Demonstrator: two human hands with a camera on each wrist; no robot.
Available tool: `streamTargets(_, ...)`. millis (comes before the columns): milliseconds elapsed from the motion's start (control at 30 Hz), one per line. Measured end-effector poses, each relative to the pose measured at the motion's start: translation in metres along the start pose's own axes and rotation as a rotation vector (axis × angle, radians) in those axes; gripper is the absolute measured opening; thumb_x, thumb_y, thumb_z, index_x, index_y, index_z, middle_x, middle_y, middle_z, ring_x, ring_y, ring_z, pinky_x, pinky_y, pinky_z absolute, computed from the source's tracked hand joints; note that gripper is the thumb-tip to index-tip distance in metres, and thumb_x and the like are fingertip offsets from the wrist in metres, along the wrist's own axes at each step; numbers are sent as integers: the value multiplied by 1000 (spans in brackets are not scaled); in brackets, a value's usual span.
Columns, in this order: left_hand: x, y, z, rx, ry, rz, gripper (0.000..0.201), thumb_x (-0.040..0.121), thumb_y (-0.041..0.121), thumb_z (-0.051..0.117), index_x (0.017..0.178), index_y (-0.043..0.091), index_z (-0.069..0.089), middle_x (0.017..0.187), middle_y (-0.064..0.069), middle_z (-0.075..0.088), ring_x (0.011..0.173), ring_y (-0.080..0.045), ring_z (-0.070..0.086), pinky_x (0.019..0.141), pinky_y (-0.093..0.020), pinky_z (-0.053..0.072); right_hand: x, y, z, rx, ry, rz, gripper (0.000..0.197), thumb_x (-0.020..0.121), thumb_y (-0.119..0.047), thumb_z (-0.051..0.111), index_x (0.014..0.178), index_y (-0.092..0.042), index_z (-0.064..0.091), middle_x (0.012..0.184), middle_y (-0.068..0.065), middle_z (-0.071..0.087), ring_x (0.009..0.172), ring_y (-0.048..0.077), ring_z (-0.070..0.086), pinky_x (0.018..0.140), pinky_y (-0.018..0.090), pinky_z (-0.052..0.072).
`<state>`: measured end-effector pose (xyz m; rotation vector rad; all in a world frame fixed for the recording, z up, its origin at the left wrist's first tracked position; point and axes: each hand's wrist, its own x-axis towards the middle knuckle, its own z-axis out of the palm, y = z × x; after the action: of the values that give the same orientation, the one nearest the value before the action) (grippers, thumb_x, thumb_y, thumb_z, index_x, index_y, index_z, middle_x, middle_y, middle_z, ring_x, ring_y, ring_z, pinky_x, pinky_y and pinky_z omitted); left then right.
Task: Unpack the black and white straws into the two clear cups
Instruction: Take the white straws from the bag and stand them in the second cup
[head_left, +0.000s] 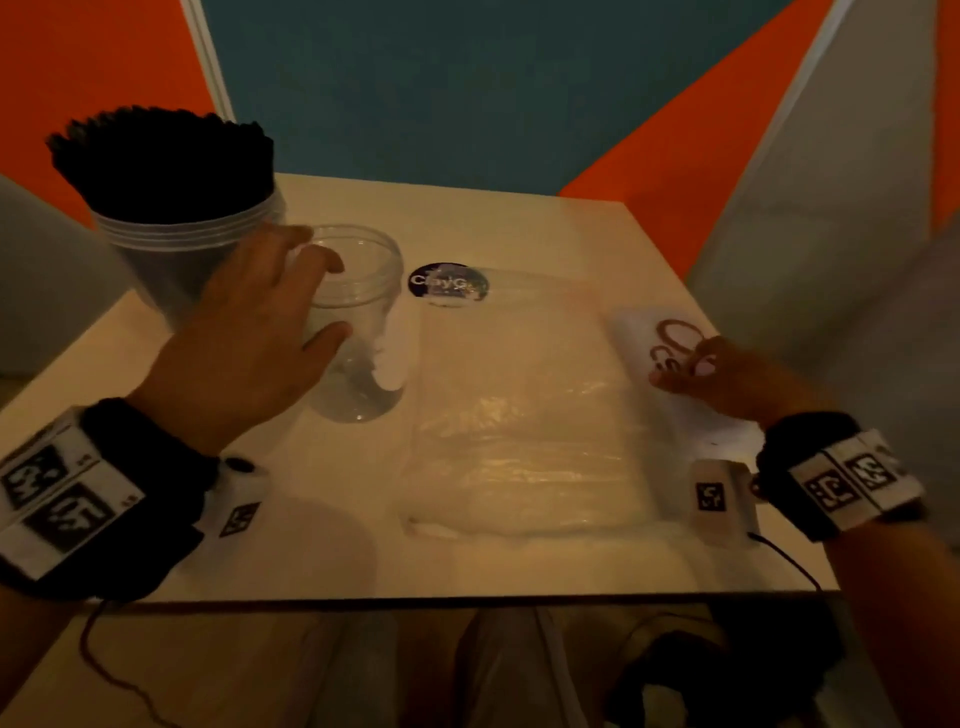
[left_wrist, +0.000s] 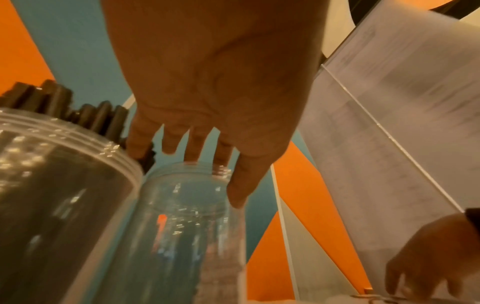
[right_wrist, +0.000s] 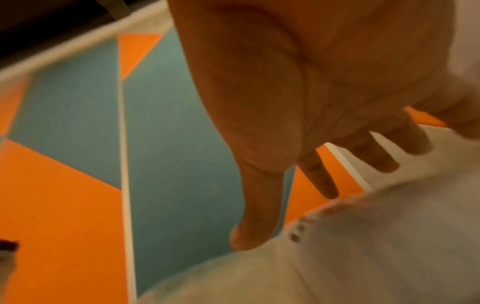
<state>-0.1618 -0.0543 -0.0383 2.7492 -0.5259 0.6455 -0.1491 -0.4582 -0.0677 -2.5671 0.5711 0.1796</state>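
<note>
Black straws (head_left: 166, 161) fill cup (head_left: 171, 244), upper left | second cup (head_left: 358, 322) empty, left hand (head_left: 249, 338) spread around it | white pack (head_left: 524, 410) centre, unopened | right hand (head_left: 722, 379) fingers relaxed on pack's edge

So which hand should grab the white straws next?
Probably the right hand: it already touches the white packet beside the clear bag. The left hand is busy at the empty cup.
</note>
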Motion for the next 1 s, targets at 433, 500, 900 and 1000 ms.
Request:
streamTargets(433,-27,73,25,-46,-94,286,35,90,43,43,117,25,55,146,-6,36,141,-23,22,108,-37,21,2,25,-16,195,49,30,82,77,-31,77,141,-16,28,145,14,39,126,36,43,97,43,37)
streamTargets(500,-26,72,26,-116,-94,260,39,90,48,40,118,26,55,144,-2,39,136,-18,28,104,-33,26,-11,16,-25,200,85,-37,82,75,-29,79,140,-18,30,143,14,40,123,35,45,93,44,39)
streamTargets(900,-32,56,24,-1017,-171,-421,68,79,71,50,128,24,47,119,3,64,107,-12,63,89,-36,55,-99,-60,-1,-300,-131,-849,113,67,-37,81,146,-47,1,131,-18,18,114,5,20,106,27,27)
streamTargets(1000,-33,51,18,-1144,-144,-457,37,87,45,54,117,23,56,106,4,71,98,-12,68,80,-31,58,-95,-73,18,-430,-50,-945,111,68,-39,80,149,-36,4,130,-13,15,110,7,18,98,20,18)
